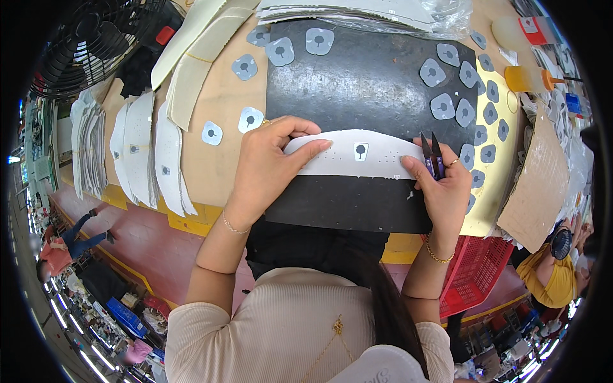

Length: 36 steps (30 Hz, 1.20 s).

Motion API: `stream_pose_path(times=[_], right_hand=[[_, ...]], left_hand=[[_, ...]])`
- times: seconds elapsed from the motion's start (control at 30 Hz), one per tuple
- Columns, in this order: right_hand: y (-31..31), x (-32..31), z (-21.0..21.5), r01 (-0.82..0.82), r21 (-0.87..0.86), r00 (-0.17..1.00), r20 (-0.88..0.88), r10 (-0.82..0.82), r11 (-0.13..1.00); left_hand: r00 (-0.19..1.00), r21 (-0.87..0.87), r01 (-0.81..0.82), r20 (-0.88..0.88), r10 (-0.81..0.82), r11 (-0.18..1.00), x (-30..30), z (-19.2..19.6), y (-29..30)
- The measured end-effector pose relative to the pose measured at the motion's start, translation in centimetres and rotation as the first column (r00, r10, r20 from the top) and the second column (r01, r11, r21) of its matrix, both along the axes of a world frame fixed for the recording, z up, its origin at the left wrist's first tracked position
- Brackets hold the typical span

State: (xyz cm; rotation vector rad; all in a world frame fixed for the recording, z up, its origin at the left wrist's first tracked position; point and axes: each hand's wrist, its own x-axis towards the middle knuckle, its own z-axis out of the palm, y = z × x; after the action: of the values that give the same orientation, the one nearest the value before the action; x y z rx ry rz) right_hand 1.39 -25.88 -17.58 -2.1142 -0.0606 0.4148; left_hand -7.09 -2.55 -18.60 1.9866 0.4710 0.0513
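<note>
A white curved panel (pixel 383 159), dotted with small holes, lies across the black mat (pixel 348 204) in front of me. At its middle sits a small pale patch (pixel 361 151) with a dark tree shape. My left hand (pixel 265 156) is closed on the panel's left end, thumb on top. With the thumb of my right hand (pixel 445 195) I press the right end. That same hand also holds thread snips (pixel 434 159) with purple handles, dark blades apart and pointing away from me. Some of its fingers are hidden behind the snips and panel.
Grey tree-marked patches (pixel 432 73) are scattered over the mat and a yellow sheet (pixel 488 191). Stacked white panels (pixel 137 153) stand left, near a black fan (pixel 89 45). Far right are an orange-yellow bottle (pixel 525 79) and cardboard (pixel 536 185). A red basket (pixel 472 271) sits below the table edge.
</note>
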Motion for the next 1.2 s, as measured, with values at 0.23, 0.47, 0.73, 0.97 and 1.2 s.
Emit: stream_pose_path(times=[0.23, 0.47, 0.73, 0.97, 1.2], right_hand=[[0.0, -0.02, -0.07, 0.0, -0.007, 1.0, 0.001, 0.0, 1.0], [0.03, -0.05, -0.22, 0.002, -0.008, 1.0, 0.019, -0.002, 1.0], [0.01, -0.09, -0.28, -0.005, -0.057, 0.999, 0.051, 0.007, 0.998], [0.13, -0.2, -0.3, -0.01, -0.08, 0.997, 0.079, 0.016, 0.997], [0.38, -0.43, -0.29, -0.049, -0.102, 0.976, 0.207, 0.069, 0.994]], left_hand=[[1.0, -0.001, 0.0, -0.003, 0.0, 1.0, -0.03, -0.03, 0.02], [1.0, 0.001, 0.002, -0.006, -0.002, 1.0, 0.02, 0.02, -0.03], [1.0, 0.006, 0.008, 0.014, -0.008, 1.0, -0.08, -0.38, -0.05], [0.999, 0.053, 0.007, 0.05, -0.01, 0.999, -0.03, -0.28, -0.24], [0.991, 0.255, 0.045, 0.112, -0.076, 0.966, -0.02, -0.09, -0.45]])
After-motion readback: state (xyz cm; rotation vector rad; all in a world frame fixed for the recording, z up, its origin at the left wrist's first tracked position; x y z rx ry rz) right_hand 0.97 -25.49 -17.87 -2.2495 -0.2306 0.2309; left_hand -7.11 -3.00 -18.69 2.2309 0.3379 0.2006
